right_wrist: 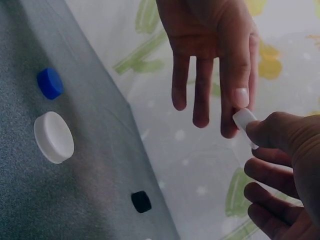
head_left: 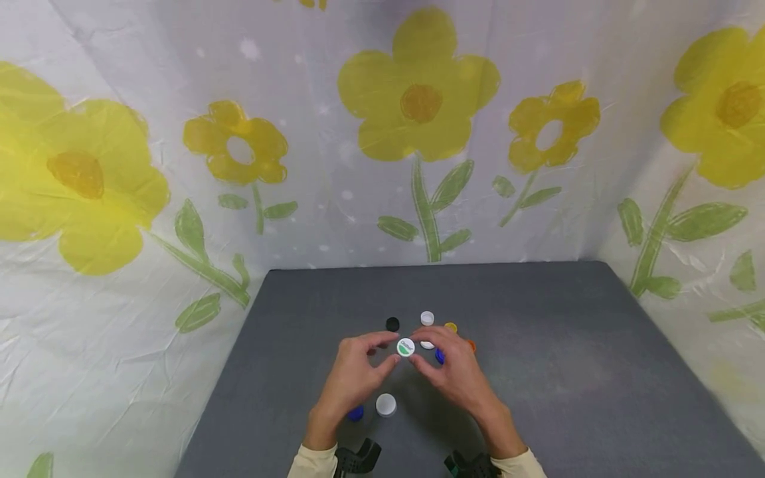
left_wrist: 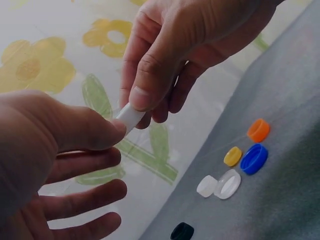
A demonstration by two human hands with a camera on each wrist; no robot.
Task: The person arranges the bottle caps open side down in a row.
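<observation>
Between both hands, raised above the dark table, is a small white bottle cap (head_left: 406, 347) with green print on its top. My left hand (head_left: 360, 370) pinches its left edge between thumb and index finger. On the opposite edge, the thumb and fingers of my right hand (head_left: 452, 369) pinch the same cap. In the left wrist view the cap (left_wrist: 130, 118) is seen side-on, partly covered by both thumbs. The left hand's other fingers (left_wrist: 85, 197) are spread away from the cap.
Beyond the hands lie a black cap (head_left: 392, 324), a white cap (head_left: 427, 318), a yellow cap (head_left: 451, 327), an orange cap (left_wrist: 259, 130), a blue cap (left_wrist: 254, 158) and a wider white cap (left_wrist: 228, 184). Nearer are a large white cap (head_left: 386, 405) and another blue cap (right_wrist: 50, 83).
</observation>
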